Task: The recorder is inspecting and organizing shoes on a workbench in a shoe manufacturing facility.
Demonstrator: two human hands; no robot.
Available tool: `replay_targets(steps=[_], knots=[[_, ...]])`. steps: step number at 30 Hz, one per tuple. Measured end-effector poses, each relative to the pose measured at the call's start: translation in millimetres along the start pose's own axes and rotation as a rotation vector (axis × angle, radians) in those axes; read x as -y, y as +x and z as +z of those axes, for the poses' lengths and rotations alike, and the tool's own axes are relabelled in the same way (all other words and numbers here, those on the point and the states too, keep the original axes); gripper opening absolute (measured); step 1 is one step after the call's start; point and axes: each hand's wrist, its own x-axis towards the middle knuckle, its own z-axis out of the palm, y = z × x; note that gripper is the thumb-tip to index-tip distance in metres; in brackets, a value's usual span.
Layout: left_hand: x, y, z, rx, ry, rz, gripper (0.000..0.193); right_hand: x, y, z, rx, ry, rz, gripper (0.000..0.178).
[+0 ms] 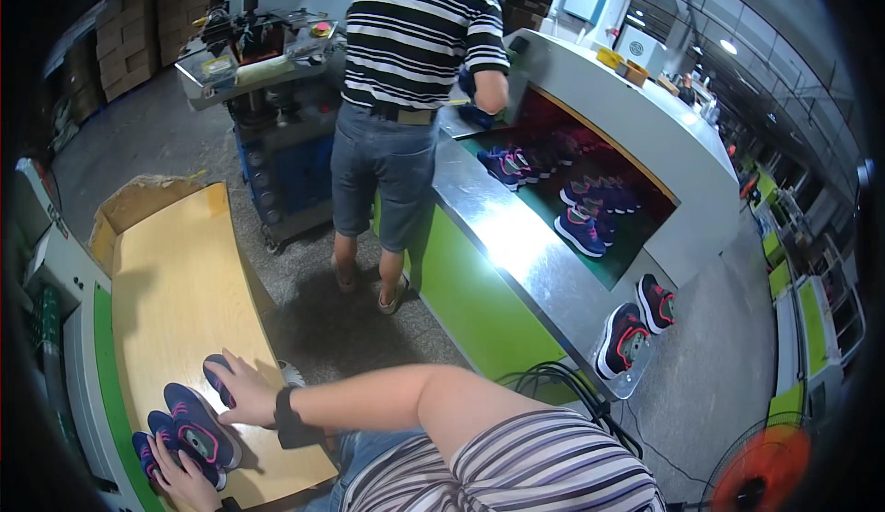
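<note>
On a pale wooden board at the lower left lie several navy sneakers with pink laces. My right hand [243,390] grips one sneaker [218,379], which its fingers and thumb partly cover. A larger-looking sneaker [201,429] with a pink-edged opening and a grey inside rests between my two hands. My left hand [187,482] is closed over the front of a sneaker [144,454] at the near left, and its fingers also reach another sneaker [163,429] beside it. Black bands circle both my wrists.
The wooden board [184,272] runs away from me along a green-edged machine. A person in a striped shirt [419,33] stands ahead at a metal-topped conveyor [489,226] carrying sneakers [581,231]. Two black-and-red sneakers [622,339] sit at its near end. Cables and an orange fan [761,466] stand at right.
</note>
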Motion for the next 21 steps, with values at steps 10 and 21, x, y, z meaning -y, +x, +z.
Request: replay_targets(steps=[10,21], knots=[[19.4,10.5,30.5,-0.042,0.031,-0.020,0.049,-19.7,4.6,63.6,-0.232,0.152,-0.072,0.086],[-21.0,8.1,-13.0,0.007,-0.051,-0.045,0.054,-11.9,7.7,73.3,-0.142,0.086,-0.096,0.087]])
